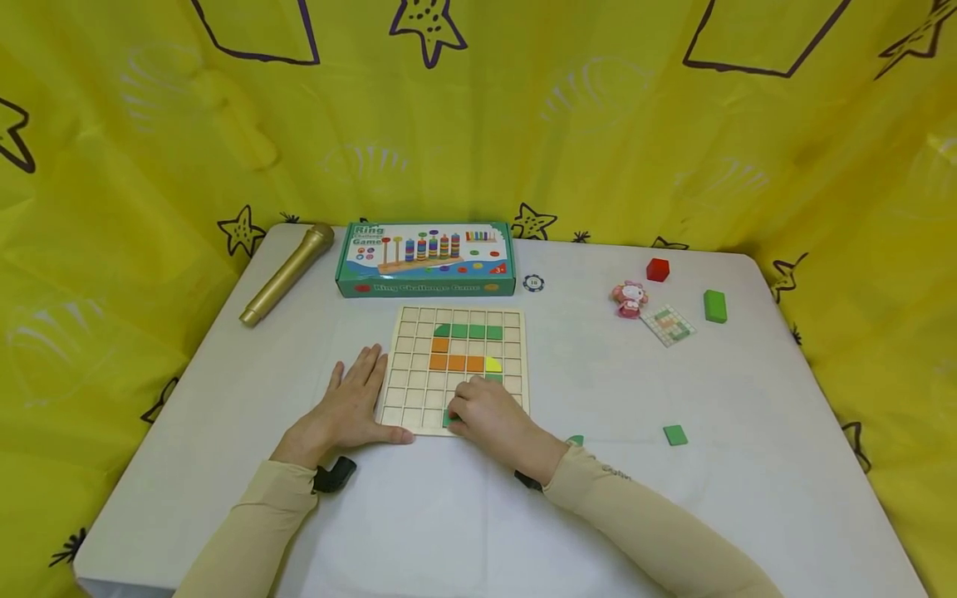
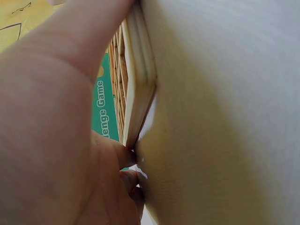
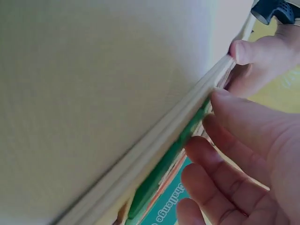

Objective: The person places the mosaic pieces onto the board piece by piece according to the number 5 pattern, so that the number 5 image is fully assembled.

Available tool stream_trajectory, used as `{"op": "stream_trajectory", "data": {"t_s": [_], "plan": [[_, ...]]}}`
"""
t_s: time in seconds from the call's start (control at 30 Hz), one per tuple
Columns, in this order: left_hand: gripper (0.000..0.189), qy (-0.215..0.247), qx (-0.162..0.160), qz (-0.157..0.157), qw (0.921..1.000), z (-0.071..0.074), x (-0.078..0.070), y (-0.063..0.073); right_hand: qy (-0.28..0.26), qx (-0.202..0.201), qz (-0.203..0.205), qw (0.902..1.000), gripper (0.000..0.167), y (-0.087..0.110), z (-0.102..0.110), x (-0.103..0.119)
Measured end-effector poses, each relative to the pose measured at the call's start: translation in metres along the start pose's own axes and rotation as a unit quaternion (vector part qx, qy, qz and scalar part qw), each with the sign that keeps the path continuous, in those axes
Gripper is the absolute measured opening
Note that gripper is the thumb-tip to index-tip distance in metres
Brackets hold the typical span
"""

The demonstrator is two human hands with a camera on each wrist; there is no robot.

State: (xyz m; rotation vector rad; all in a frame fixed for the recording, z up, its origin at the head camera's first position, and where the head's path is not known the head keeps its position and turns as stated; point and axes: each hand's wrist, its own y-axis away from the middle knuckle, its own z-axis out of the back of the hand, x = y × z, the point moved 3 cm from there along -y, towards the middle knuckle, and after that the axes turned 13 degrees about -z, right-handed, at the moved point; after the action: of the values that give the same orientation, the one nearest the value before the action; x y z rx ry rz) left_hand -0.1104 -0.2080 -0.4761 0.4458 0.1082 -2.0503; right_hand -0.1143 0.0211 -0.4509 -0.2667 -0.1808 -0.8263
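Note:
A wooden grid board (image 1: pixel 397 378) lies on the white table. In its cells sit a row of green tiles (image 1: pixel 477 331), several orange tiles (image 1: pixel 457 363) and a rounded yellow tile (image 1: pixel 493 365). My left hand (image 1: pixel 344 413) rests at the board's left edge, fingers straight and thumb along the near corner. Over the near row, my right hand (image 1: pixel 495 421) pinches a small green tile (image 1: pixel 447 418) with thumb and fingertips. In the right wrist view, more green (image 3: pixel 157 180) runs along the near side of the board. The right hand covers several cells.
Behind the board stands a game box (image 1: pixel 426 286), with a gold microphone (image 1: pixel 287 276) left of it and a chip (image 1: pixel 533 283) on its right. Farther right are a pink figurine (image 1: pixel 630 299), a pattern card (image 1: pixel 669 325), a red block (image 1: pixel 658 270), a green block (image 1: pixel 714 306) and a loose green tile (image 1: pixel 675 435).

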Motion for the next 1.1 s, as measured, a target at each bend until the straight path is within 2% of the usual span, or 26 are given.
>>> {"op": "stream_trajectory", "data": {"t_s": [0.17, 0.3, 0.57, 0.73, 0.93, 1.0, 1.1], "plan": [[0.137, 0.002, -0.005, -0.003, 1.0000, 0.001, -0.001, 0.000, -0.058, 0.014, -0.024, 0.9979, 0.016, 0.016, 0.014, -0.014], [0.137, 0.004, -0.003, -0.001, 1.0000, 0.001, -0.002, -0.001, -0.081, -0.003, -0.051, 0.9954, 0.019, 0.038, 0.030, -0.044], [0.137, -0.001, -0.012, -0.001, 0.9999, -0.001, -0.001, 0.000, -0.083, -0.026, -0.142, 0.9860, 0.025, 0.111, 0.062, -0.129], [0.136, -0.002, -0.008, 0.001, 1.0000, 0.000, 0.000, 0.001, -0.068, -0.028, -0.191, 0.9789, 0.030, 0.156, 0.078, -0.168], [0.135, -0.002, -0.012, -0.001, 0.9999, 0.001, -0.001, 0.001, -0.071, 0.028, -0.275, 0.9583, 0.034, 0.185, 0.085, -0.188], [0.135, -0.002, -0.013, -0.002, 0.9999, 0.000, -0.001, 0.001, -0.078, 0.036, -0.283, 0.9552, 0.032, 0.189, 0.084, -0.191], [0.136, -0.004, -0.007, 0.000, 1.0000, 0.000, 0.000, 0.000, -0.090, 0.035, -0.278, 0.9558, 0.028, 0.191, 0.083, -0.192]]}}
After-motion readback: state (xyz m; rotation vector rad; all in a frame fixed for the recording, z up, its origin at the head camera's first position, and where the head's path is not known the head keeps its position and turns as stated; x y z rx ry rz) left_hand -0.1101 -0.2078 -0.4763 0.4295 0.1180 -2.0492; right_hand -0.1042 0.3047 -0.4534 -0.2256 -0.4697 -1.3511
